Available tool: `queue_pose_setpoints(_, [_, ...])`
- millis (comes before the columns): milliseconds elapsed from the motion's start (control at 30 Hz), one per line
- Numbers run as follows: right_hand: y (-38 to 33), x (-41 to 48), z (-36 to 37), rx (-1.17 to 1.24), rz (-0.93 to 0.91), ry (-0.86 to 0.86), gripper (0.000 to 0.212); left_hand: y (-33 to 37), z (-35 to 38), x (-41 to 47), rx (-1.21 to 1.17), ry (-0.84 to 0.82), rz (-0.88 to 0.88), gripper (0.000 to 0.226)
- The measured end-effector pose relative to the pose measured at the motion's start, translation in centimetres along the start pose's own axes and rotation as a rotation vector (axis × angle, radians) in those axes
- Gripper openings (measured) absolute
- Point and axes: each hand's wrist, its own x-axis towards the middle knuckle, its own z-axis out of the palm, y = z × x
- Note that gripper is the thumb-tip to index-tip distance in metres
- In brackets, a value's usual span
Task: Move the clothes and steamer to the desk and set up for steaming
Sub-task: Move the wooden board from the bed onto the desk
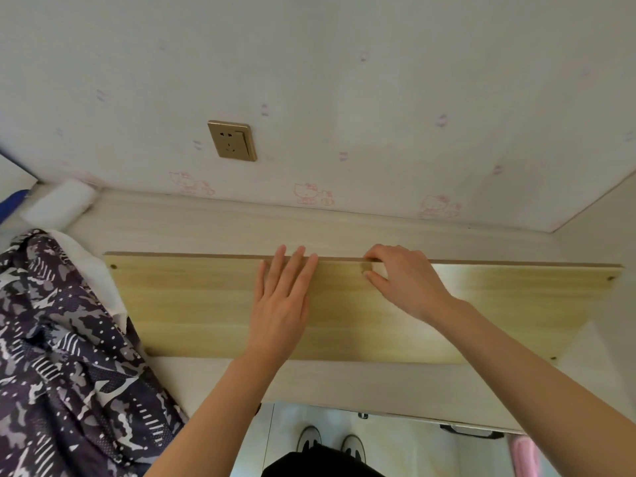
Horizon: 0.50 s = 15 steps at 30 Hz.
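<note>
A patterned garment (65, 356) in dark purple, grey and white lies heaped over the left end of the bench (344, 383), spilling past its front edge. Beside it, a white cloth (99, 273) shows along the garment's upper right side. At the back left corner of the bench sits a white folded bundle (60, 204), with something blue (12, 204) at the far left edge of the view.

A pale wooden board (199, 304) lies flat across the middle of the bench, reaching almost to its right end. The left hand (280, 304) rests palm down on the board, fingers straight and close together, the fingertips at the board's far edge; it holds nothing. The right hand (406, 280) is just beside it at the same far edge, fingers curled over the edge and thumb pressed to the top face, gripping the board.

Behind the bench, the wall (378, 98) carries pale cartoon-cat wallpaper and a gold-coloured socket (232, 141). Below the front edge, two shoes (330, 442) stand on a light floor, and something pink (525, 456) shows at lower right. No steamer can be made out.
</note>
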Motion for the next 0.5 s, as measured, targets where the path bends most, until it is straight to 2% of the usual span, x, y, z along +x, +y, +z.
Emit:
queue_pose_setpoints(200, [0.9, 4.9, 3.2, -0.166, 0.073, -0.092, 0.065, -3.9, 3.4, -2.0, 0.062, -0.269, -0.186, 0.072])
queue_pose_setpoints(333, [1.8, 7.4, 5.8, -0.22, 0.119, -0.171, 0.071, -5.9, 5.5, -4.0, 0.09, -0.397, -0.269, 0.072])
queue_pose_setpoints(500, [2.7, 9.6, 9.1, -0.174, 0.172, -0.327, 0.077, -7.5, 7.8, -5.3, 0.067, -0.493, -0.325, 0.069])
